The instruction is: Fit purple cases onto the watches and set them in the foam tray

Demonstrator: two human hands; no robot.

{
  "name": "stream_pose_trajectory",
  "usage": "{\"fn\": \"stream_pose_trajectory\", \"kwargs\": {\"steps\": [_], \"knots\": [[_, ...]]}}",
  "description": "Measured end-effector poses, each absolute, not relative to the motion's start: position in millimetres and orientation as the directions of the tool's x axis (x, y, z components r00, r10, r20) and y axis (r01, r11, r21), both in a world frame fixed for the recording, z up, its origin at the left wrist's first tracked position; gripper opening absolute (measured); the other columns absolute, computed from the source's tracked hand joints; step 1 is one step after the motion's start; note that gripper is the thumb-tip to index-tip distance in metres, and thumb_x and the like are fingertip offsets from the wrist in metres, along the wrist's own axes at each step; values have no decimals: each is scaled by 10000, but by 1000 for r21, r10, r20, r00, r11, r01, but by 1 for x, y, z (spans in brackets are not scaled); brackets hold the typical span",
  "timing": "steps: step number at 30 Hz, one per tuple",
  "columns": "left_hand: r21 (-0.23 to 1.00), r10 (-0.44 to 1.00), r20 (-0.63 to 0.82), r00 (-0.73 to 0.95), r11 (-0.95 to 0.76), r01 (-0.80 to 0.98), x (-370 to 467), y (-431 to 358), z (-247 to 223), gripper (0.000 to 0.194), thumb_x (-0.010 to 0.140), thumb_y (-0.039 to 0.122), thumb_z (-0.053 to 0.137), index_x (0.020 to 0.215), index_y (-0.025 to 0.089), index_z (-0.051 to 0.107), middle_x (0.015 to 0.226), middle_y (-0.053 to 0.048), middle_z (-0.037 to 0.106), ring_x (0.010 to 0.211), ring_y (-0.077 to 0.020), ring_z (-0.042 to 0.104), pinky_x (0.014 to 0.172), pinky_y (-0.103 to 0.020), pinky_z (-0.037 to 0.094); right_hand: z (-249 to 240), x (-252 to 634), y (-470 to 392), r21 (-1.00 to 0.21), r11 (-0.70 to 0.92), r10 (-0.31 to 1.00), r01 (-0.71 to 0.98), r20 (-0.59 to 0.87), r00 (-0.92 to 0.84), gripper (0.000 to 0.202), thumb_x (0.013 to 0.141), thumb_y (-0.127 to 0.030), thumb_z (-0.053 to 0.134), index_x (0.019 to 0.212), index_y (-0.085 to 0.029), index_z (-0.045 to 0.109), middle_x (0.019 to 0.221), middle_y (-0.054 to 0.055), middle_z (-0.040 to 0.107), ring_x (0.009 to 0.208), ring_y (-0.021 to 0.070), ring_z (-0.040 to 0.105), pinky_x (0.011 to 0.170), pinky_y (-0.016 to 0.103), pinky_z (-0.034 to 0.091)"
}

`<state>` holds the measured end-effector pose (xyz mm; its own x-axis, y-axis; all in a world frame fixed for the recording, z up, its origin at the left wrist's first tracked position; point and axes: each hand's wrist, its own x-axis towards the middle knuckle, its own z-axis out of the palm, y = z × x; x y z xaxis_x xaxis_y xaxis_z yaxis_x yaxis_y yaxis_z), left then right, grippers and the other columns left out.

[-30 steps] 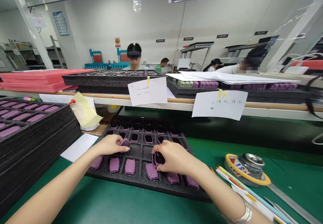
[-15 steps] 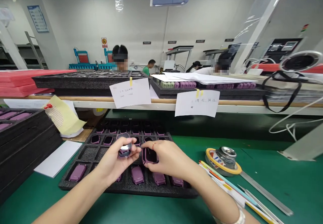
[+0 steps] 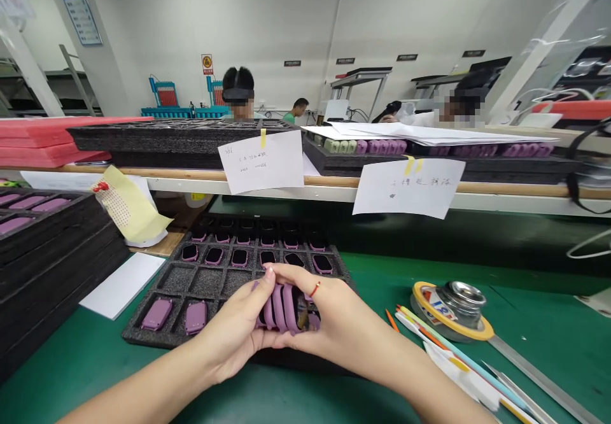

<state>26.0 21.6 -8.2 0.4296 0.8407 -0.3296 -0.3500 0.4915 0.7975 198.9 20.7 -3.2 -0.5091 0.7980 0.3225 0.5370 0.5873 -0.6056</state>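
Observation:
A row of several purple watch cases (image 3: 281,309), pressed side by side, is held between my two hands above the front of a black foam tray (image 3: 153,341). My left hand (image 3: 245,319) grips the left end, its thumb on top. From the right, my right hand (image 3: 329,312) closes around the other end, and the fingertips of both hands meet near the top. In the tray's far rows lie more watch cases (image 3: 239,257) with dark screens up. Two purple cases (image 3: 157,314) lie back side up at the front left. My hands hide the front right of the tray.
Stacked foam trays (image 3: 57,258) stand at the left, beside a white sheet (image 3: 121,284). At the right are a glass jar with yellow tape (image 3: 451,309), pens (image 3: 458,360) and a steel ruler (image 3: 544,379). A shelf edge (image 3: 329,195) crosses ahead; people sit behind it.
My hands have come together around a row of watch cases. Before, they were apart, with cases in the left and one case at the right fingers. The view has shifted slightly.

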Motion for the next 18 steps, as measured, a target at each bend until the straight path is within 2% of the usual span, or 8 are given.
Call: {"fn": "stream_pose_trajectory", "kwargs": {"steps": [3, 6, 10, 13, 15, 18], "knots": [[796, 822, -291, 490, 492, -353, 25, 17, -5, 467, 855, 637, 623, 989, 194, 687, 800, -23, 678, 684, -130, 630, 678, -257, 548, -12, 194, 20, -613, 635, 762, 469, 401, -508, 876, 710, -58, 804, 1465, -260, 410, 1403, 74, 623, 1248, 226, 621, 1059, 363, 495], [826, 802, -252, 542, 470, -312, 21, 13, -1, 486, 889, 641, 566, 1126, 231, 674, 939, -53, 703, 826, -184, 659, 731, -299, 545, -18, 187, 18, -654, 678, 724, 334, 517, -457, 887, 711, -122, 843, 1464, -291, 404, 1361, 48, 651, 1217, 211, 644, 1064, 343, 496], [945, 888, -154, 434, 260, -196, 16, 9, -2, 565, 842, 686, 590, 1211, 261, 643, 1167, -66, 674, 1034, -222, 621, 815, -307, 521, -19, 182, 13, -642, 731, 675, 232, 633, -379, 859, 730, -141, 831, 1459, -305, 407, 1328, 46, 662, 1179, 216, 668, 1059, 349, 506], [978, 878, -84, 471, 163, -130, 13, 10, -3, 606, 854, 703, 555, 1227, 231, 621, 1221, -86, 652, 1094, -248, 604, 866, -341, 504, -17, 182, 10, -622, 756, 650, 202, 676, -347, 851, 750, -133, 804, 1477, -289, 390, 1250, 55, 698, 1135, 230, 690, 1042, 371, 527], [985, 845, -48, 532, 129, -116, 13, 10, 0, 586, 827, 643, 653, 1223, 213, 605, 1198, -87, 654, 1099, -258, 611, 890, -356, 499, -18, 183, 10, -627, 764, 636, 154, 691, -344, 839, 776, -150, 785, 1494, -289, 375, 1199, 48, 716, 1123, 229, 694, 1050, 378, 527], [996, 828, -43, 560, 78, -39, 13, 9, 4, 585, 707, 394, 862, 1198, 233, 590, 1186, -48, 645, 1117, -254, 617, 943, -370, 496, -20, 184, 12, -638, 768, 609, 51, 703, -366, 784, 841, -313, 768, 1513, -298, 365, 1214, 54, 712, 1164, 237, 675, 1090, 401, 497]]}}
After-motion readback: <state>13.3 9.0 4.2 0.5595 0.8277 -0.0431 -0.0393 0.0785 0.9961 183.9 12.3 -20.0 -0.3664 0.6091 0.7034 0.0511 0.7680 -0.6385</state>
